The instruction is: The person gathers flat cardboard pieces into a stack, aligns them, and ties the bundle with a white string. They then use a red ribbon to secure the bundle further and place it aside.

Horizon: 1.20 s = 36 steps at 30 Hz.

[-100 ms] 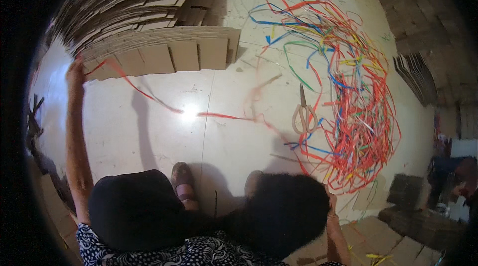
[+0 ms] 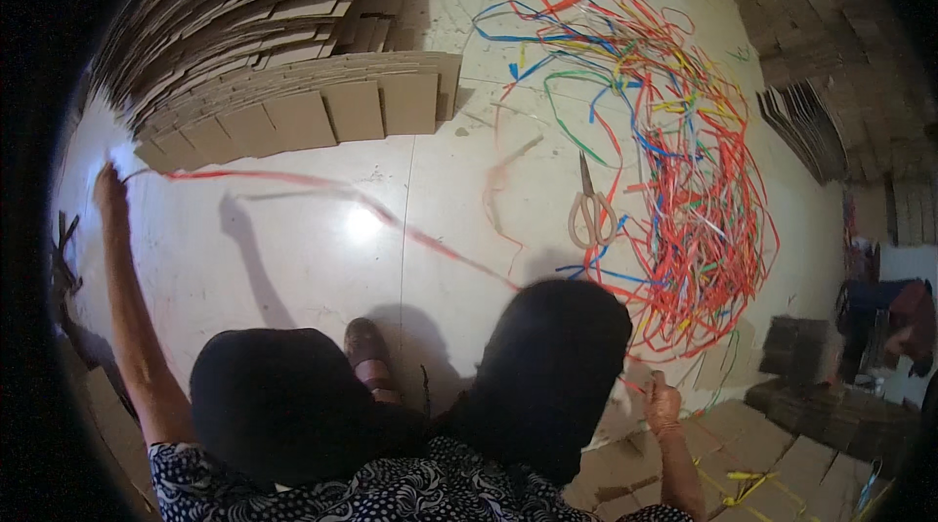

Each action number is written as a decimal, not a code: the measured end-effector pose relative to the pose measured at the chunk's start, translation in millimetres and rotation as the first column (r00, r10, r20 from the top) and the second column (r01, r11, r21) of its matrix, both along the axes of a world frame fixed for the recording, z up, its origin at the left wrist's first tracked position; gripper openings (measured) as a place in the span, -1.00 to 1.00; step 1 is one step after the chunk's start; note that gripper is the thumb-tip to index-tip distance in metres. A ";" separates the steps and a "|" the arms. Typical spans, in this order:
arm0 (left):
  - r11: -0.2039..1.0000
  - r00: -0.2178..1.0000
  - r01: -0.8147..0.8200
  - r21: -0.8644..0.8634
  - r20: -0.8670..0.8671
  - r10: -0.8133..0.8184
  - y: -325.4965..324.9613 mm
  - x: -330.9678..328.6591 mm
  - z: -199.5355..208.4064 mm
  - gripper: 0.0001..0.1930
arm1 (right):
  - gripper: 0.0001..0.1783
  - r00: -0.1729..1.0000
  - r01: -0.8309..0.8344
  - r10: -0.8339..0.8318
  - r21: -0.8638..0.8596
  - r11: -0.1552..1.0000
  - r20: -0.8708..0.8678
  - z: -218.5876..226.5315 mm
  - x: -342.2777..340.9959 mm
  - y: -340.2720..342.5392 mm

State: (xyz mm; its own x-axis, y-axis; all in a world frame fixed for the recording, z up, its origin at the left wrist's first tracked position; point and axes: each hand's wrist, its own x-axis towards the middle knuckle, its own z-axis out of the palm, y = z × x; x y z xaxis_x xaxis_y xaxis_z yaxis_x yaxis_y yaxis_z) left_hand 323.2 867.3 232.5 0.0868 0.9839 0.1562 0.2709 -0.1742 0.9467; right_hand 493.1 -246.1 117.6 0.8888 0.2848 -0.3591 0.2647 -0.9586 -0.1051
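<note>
A long red plastic strap [image 2: 313,180] stretches across the floor from my left hand [image 2: 112,192] to my right knee, where the knee hides part of it. At the far left, my left arm is held straight out, its fingers closed on one end of this strap. My right hand [image 2: 664,399] is closed beyond my right knee, at the lower right, with a short red length showing beside its fingers. A large tangled heap of red, blue, yellow, green and white straps [image 2: 703,229] lies to the right. Scissors [image 2: 592,214] with pale handles rest by its left edge.
Stacked flat cardboard pieces [image 2: 283,122] fan out at the upper left. More cardboard [image 2: 801,136] stands at the far right, and cardboard sheets [image 2: 752,468] lie at the lower right. My bent knees and one shoe [image 2: 366,344] are at the bottom centre.
My left hand has moved further left and toward me, drawing the red strap straighter. My right hand has come out from behind the knee, and my right knee has shifted. The view has tilted slightly.
</note>
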 end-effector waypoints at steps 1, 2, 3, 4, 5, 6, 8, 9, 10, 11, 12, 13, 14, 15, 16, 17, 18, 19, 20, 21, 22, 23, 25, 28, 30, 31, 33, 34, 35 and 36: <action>0.998 0.997 -0.054 -0.020 -0.048 0.053 13.2 -5.9 -16.5 -0.77 | -0.81 0.992 0.118 -0.123 -0.125 0.985 -0.037 13.9 -16.8 -24.3; 0.995 0.992 -0.089 -0.040 -0.090 0.085 23.8 -12.9 -29.6 -0.77 | -0.82 0.991 0.125 -0.132 -0.184 0.975 -0.028 27.1 -36.1 -45.1; 0.995 0.987 -0.092 -0.039 -0.139 0.085 32.3 -2.8 -26.3 -0.77 | -0.84 0.988 0.144 -0.155 -0.224 0.964 -0.030 34.1 -61.4 -66.4; 0.994 0.980 -0.095 -0.061 -0.180 0.083 33.3 3.2 -39.6 -0.77 | -0.85 0.984 0.156 -0.172 -0.279 0.948 -0.035 44.9 -80.4 -83.4; 0.990 0.969 -0.133 -0.047 -0.216 0.119 41.4 -30.2 -30.6 -0.77 | -0.85 0.911 0.368 -0.392 -0.176 0.913 -0.126 44.7 -80.4 -94.4; 0.994 0.960 -0.103 -0.046 -0.264 0.087 39.9 -6.7 -32.6 -0.77 | -0.82 0.923 0.333 -0.365 -0.228 0.915 -0.117 48.1 -101.7 -98.7; 0.992 0.935 -0.123 -0.007 -0.337 0.114 38.8 -38.5 -13.4 -0.76 | -0.80 0.945 0.236 -0.296 -0.341 0.910 -0.137 36.6 -104.5 -85.5; 0.993 0.927 -0.115 -0.003 -0.359 0.107 35.1 -40.2 -13.3 -0.76 | -0.84 0.871 0.387 -0.432 -0.215 0.897 -0.233 25.3 -103.9 -80.3; 0.992 0.917 -0.125 0.024 -0.379 0.125 32.4 -50.2 0.0 -0.76 | -0.85 0.946 0.236 -0.285 -0.275 0.932 -0.154 20.2 -102.2 -43.7; 0.994 0.910 -0.105 0.033 -0.401 0.109 26.5 -46.7 4.9 -0.76 | -0.83 0.938 0.224 -0.288 -0.297 0.928 -0.191 5.3 -109.1 -37.6; 0.996 0.905 -0.084 0.043 -0.414 0.094 20.5 -40.7 7.2 -0.76 | -0.81 0.930 0.210 -0.289 -0.318 0.925 -0.229 -12.3 -124.2 -35.8; 0.997 0.886 -0.056 0.048 -0.458 0.072 12.5 -27.0 5.7 -0.76 | -0.80 0.917 0.225 -0.310 -0.315 0.922 -0.251 -25.8 -147.3 -26.8; 0.997 0.881 -0.037 0.061 -0.468 0.061 4.2 -24.4 12.3 -0.76 | -0.80 0.915 0.239 -0.317 -0.297 0.924 -0.250 -39.4 -167.6 -18.2; 0.998 0.874 -0.014 0.069 -0.483 0.045 -3.8 -18.9 16.5 -0.76 | -0.79 0.913 0.250 -0.323 -0.282 0.926 -0.250 -49.9 -186.6 -11.6; 0.997 0.866 -0.001 0.082 -0.499 0.042 -11.8 -23.4 27.5 -0.75 | -0.78 0.896 0.235 -0.324 -0.292 0.927 -0.305 -58.4 -205.8 -6.3; 0.996 0.864 0.014 0.087 -0.503 0.032 -20.6 -20.2 33.1 -0.75 | -0.78 0.876 0.228 -0.332 -0.306 0.924 -0.349 -60.5 -231.8 -4.1; 0.995 0.857 0.036 0.096 -0.515 0.019 -27.4 -17.5 41.8 -0.75 | -0.77 0.858 0.214 -0.330 -0.312 0.926 -0.392 -61.0 -239.8 7.0; 0.993 0.854 0.054 0.107 -0.520 0.010 -35.9 -17.9 48.6 -0.75 | -0.80 0.717 0.318 -0.504 -0.417 0.851 -0.481 -63.2 -241.4 15.2; 0.991 0.850 0.070 0.116 -0.528 0.002 -44.6 -17.4 56.4 -0.75 | -0.82 0.811 0.314 -0.422 -0.307 0.899 -0.406 -58.4 -240.4 19.2; 0.988 0.845 0.087 0.126 -0.535 -0.006 -53.5 -17.8 64.7 -0.75 | -0.84 0.887 0.290 -0.339 -0.195 0.937 -0.312 -55.7 -238.8 21.2; 0.986 0.846 0.101 0.132 -0.533 -0.016 -63.5 -17.6 69.5 -0.75 | -0.84 0.921 0.301 -0.320 -0.115 0.947 -0.224 -56.9 -222.7 21.3; 0.985 0.844 0.105 0.140 -0.536 -0.014 -73.9 -19.6 76.6 -0.74 | -0.85 0.944 0.301 -0.302 -0.033 0.953 -0.133 -61.2 -201.2 22.0; 0.979 0.846 0.139 0.149 -0.531 -0.039 -95.0 -14.1 88.2 -0.74 | -0.85 0.956 0.294 -0.294 0.083 0.952 -0.005 -70.0 -137.5 29.9; 0.968 0.847 0.185 0.171 -0.527 -0.068 -126.4 -7.8 106.3 -0.74 | -0.87 0.962 0.200 -0.238 0.247 0.948 0.134 -80.2 -18.9 64.9; 0.957 0.846 0.220 0.191 -0.525 -0.090 -147.9 1.4 122.8 -0.73 | -0.86 0.932 0.055 -0.187 0.387 0.921 0.312 -92.0 58.9 87.3; 0.950 0.844 0.237 0.202 -0.526 -0.099 -158.7 7.1 130.2 -0.73 | -0.83 0.901 0.007 -0.192 0.430 0.903 0.389 -100.8 96.3 98.6; 0.940 0.837 0.253 0.228 -0.539 -0.095 -180.2 10.0 149.6 -0.73 | -0.85 0.887 -0.054 -0.194 0.511 0.858 0.419 -98.1 161.6 127.6; 0.935 0.833 0.263 0.238 -0.545 -0.096 -190.0 12.9 160.0 -0.73 | -0.87 0.877 -0.010 -0.242 0.519 0.854 0.415 -97.0 191.2 135.5; 0.929 0.829 0.274 0.248 -0.551 -0.097 -199.7 15.9 168.4 -0.72 | -0.89 0.865 0.035 -0.290 0.527 0.849 0.409 -99.0 214.9 142.1; 0.925 0.829 0.281 0.254 -0.550 -0.101 -207.0 19.1 173.0 -0.72 | -0.88 0.856 0.056 -0.330 0.563 0.825 0.399 -106.2 235.5 141.1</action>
